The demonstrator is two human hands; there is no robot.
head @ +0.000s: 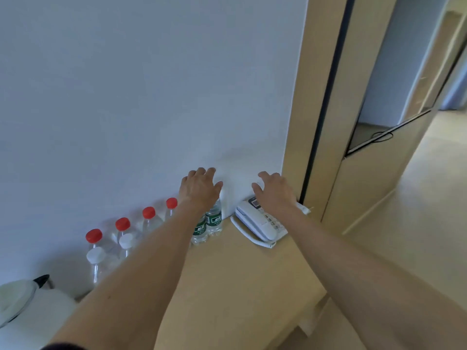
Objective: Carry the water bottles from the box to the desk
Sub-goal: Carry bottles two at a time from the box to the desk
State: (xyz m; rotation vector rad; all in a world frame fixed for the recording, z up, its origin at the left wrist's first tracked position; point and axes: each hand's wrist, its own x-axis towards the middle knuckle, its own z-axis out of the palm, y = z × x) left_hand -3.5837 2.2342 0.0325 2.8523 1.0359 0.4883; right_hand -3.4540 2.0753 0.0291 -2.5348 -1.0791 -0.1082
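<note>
On desk (pixel 227 274): upright bottles (pixel 214 218).

Both forearms are bare down to the left hand (pixel 199 188) and right hand (pixel 274 189); a dark sleeve edge (pixel 60 346), possibly rolled, shows near left.

Plain white wall (pixel 141 79), pale wooden door frame (pixel 307 97), light wood floor (pixel 414 223) beyond.

On the desk (pixel 227 274) we count four red-capped bottles (pixel 148 218) along the wall, left of our left hand (pixel 199 188), two white-capped ones (pixel 96 258) before them, two green-labelled bottles (pixel 214 219) just beneath that hand. Our right hand (pixel 274 189) hovers, fingers spread, over a white telephone (pixel 260 223). A kettle (pixel 22 296) stands far left.
</note>
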